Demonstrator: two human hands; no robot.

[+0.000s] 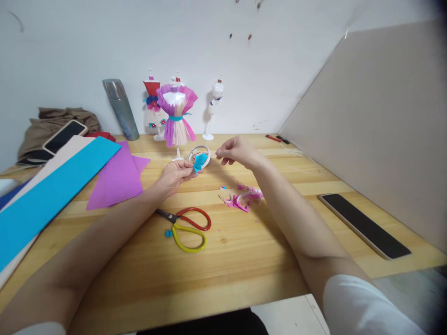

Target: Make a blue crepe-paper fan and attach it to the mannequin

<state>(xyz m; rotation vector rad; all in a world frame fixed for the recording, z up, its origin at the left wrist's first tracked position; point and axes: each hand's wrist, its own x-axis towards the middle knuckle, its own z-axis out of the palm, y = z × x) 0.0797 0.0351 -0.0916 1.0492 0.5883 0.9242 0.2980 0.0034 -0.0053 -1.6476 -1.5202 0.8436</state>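
Between the thumb and fingers of my left hand (179,174) is a small fan-shaped piece of pleated blue paper (199,161). Just behind that piece sits a roll of tape (208,156), partly covered by it. My right hand (234,152) hovers to the right of the roll, thumb and fingertips pinched; whatever they hold, if anything, is too small to make out. Behind my hands stands a mini dress form (176,121) in a purple and pale pink paper dress with a blue belt. Scissors (183,226) with one red and one yellow handle lie nearer me, beside a small blue scrap (168,233).
Pink and white paper scraps (242,197) lie under my right forearm. Blue sheets (59,195) and purple sheets (117,179) cover the left side. A tilted bottle (122,111), other dress forms (208,111) and a phone (66,136) are farther back; a dark-faced slab (365,224) lies right.
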